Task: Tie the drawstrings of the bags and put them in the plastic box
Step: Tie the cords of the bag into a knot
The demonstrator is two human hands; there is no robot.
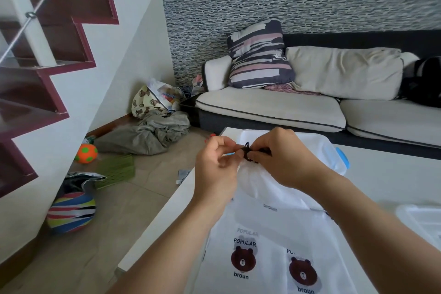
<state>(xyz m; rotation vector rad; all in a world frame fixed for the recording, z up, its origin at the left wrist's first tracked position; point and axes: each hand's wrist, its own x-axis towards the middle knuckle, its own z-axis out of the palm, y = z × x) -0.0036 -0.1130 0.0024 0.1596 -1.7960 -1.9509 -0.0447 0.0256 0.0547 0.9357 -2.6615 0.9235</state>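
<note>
Over white table point(393, 174), L hand point(216, 169) & R hand point(284, 160) pinch dark drawstring point(247, 148) btwn fingertips.

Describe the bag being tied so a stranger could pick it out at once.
Start at the white table in front of the sofa. Above it, both hands pinch a dark drawstring. That gathered white bag is held up; the bear-printed bags lie flat.

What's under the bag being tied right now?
Beneath the held bag lie flat white bags with brown bear prints, on the white table. Behind it sits the plastic box; its inside is hidden by both hands and the bag.
</note>
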